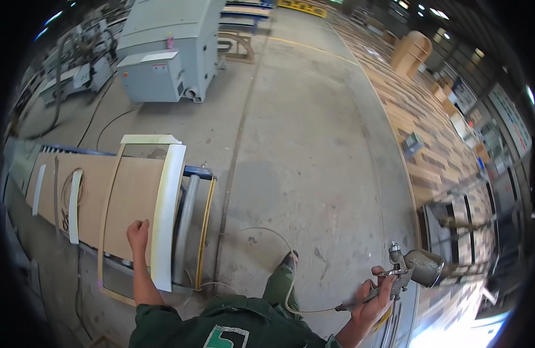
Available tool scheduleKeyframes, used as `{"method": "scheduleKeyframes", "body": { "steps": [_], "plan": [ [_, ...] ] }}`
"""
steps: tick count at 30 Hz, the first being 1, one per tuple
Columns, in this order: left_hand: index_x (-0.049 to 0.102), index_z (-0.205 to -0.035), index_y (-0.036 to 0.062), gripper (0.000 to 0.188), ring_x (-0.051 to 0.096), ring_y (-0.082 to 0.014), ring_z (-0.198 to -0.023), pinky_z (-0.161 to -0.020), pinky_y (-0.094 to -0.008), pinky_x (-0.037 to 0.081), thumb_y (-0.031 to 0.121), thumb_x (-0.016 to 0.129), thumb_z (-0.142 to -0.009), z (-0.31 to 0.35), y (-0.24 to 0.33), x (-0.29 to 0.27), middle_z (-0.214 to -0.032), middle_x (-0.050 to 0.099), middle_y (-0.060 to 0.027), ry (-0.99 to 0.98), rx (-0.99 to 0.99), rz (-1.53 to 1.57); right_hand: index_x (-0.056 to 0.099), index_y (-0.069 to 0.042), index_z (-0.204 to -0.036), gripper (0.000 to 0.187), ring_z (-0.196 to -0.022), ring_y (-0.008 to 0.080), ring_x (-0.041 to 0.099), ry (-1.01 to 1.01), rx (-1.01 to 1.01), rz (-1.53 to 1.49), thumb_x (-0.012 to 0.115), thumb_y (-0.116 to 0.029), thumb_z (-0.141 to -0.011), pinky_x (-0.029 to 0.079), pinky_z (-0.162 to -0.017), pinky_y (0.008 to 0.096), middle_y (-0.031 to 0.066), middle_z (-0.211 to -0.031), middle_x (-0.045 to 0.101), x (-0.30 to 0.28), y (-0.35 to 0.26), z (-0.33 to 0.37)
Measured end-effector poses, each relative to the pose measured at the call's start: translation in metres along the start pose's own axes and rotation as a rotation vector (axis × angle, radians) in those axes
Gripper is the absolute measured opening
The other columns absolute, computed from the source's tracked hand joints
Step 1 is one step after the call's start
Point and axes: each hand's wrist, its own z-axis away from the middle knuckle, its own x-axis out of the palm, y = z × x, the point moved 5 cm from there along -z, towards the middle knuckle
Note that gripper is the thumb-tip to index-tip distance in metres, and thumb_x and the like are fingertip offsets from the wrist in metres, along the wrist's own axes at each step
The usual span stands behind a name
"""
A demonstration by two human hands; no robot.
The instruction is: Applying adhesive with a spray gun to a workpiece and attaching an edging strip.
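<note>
My right hand (373, 298) is wrapped round the handle of a metal spray gun (399, 272), held out to the right above the floor. A metal cup (427, 268) sits on the gun, and a pale air hose (292, 284) runs from its handle past my leg. My left hand (138, 234) is curled into a fist with nothing visible in it, above a brown board (134, 191). Beside that hand lies a thin wooden frame (109, 217), its right side a wide white and yellowish strip (170, 214).
The board rests on a roller stand (189, 226) and carries white strips (76, 206), scissors (65, 220) and a coiled cord (73, 184). A grey machine (163, 52) stands beyond it. Wood-patterned flooring (430, 133) with a small box (413, 145) lies to the right.
</note>
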Motion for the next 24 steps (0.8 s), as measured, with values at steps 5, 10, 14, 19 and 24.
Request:
{"method": "scheduleKeyframes", "body": {
  "steps": [5, 10, 14, 19, 24],
  "plan": [
    [0.062, -0.073, -0.0029, 0.038, 0.057, -0.0193, -0.057, -0.057, -0.0367, 0.046, 0.031, 0.071, -0.088, 0.043, -0.052, 0.04, -0.059, 0.056, -0.0077, 0.294, -0.37, 0.148, 0.051, -0.006, -0.119, 0.037, -0.046, 0.0071, 0.044, -0.213, 0.062, 0.091, 0.052, -0.042, -0.109, 0.032, -0.037, 0.0218, 0.0105, -0.108, 0.063, 0.078, 0.036, -0.199],
    [0.065, -0.077, 0.0031, 0.029, 0.055, -0.0185, -0.047, -0.042, -0.0363, 0.041, 0.03, 0.074, -0.084, 0.2, -0.079, 0.073, -0.062, 0.06, -0.0081, 0.481, -0.795, 0.264, 0.049, -0.008, -0.127, 0.037, -0.045, 0.0058, 0.042, -0.528, 0.16, 0.025, 0.051, -0.04, -0.109, 0.031, -0.035, 0.0211, 0.0097, -0.109, 0.064, 0.23, 0.059, -0.35],
    [0.065, -0.084, 0.0022, 0.027, 0.055, -0.0239, -0.049, -0.043, -0.0401, 0.04, 0.029, 0.064, -0.084, 0.372, -0.052, 0.099, -0.065, 0.058, -0.0125, 1.003, -1.193, 0.383, 0.048, -0.008, -0.129, 0.038, -0.045, 0.0056, 0.042, -0.822, 0.28, -0.021, 0.05, -0.04, -0.11, 0.03, -0.036, 0.0198, 0.0101, -0.111, 0.063, 0.358, 0.096, -0.425],
    [0.059, -0.082, 0.0038, 0.024, 0.052, -0.0276, -0.048, -0.043, -0.0434, 0.038, 0.028, 0.058, -0.085, 0.409, 0.032, 0.259, -0.065, 0.054, -0.0135, 1.231, -1.652, 0.43, 0.05, -0.009, -0.128, 0.037, -0.044, 0.0075, 0.043, -1.095, 0.349, 0.088, 0.049, -0.041, -0.11, 0.032, -0.036, 0.0226, 0.0115, -0.109, 0.064, 0.507, 0.181, -0.462],
    [0.056, -0.073, 0.0081, 0.02, 0.049, -0.0218, -0.044, -0.039, -0.0406, 0.041, 0.021, 0.061, -0.088, 0.228, 0.071, 0.376, -0.059, 0.049, -0.0072, 1.122, -1.401, 0.914, 0.05, -0.008, -0.127, 0.038, -0.043, 0.0093, 0.043, -1.391, 0.532, 0.199, 0.05, -0.042, -0.109, 0.032, -0.037, 0.0234, 0.0108, -0.106, 0.065, 0.665, 0.247, -0.491]
  ]
}}
